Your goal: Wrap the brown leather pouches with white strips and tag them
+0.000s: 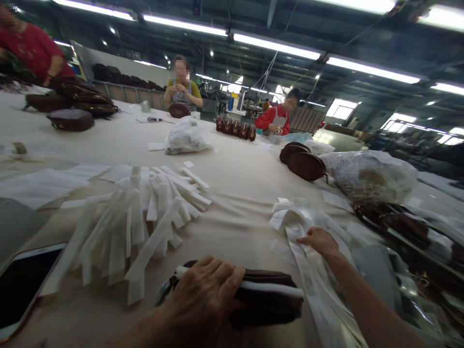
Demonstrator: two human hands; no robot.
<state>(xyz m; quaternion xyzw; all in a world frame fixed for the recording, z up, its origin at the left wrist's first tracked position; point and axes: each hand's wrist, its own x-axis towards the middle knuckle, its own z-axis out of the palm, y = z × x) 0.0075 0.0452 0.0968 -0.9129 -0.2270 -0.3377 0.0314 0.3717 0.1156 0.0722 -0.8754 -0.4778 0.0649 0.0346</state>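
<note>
Near the front edge, my left hand (212, 287) is closed over a dark brown bag (268, 309) that lies folded on the table. A white strip (271, 288) runs along the bag's length, its left part passing beneath my fingers. To the right, my right hand (321, 241) has its fingers curled, with the fingertips at a bundle of long white strips (295, 232). The fingertips appear to pinch one strip at its edge. A large fan of loose white strips (136, 217) lies left of the bag.
A phone (29, 285) lies at the lower left. Finished brown bags (306, 166) and a bulging clear plastic bag (373, 176) sit to the right. Another plastic bag (186, 135) and a row of small brown bags (235, 129) stand farther back. Several people work around the table (239, 179).
</note>
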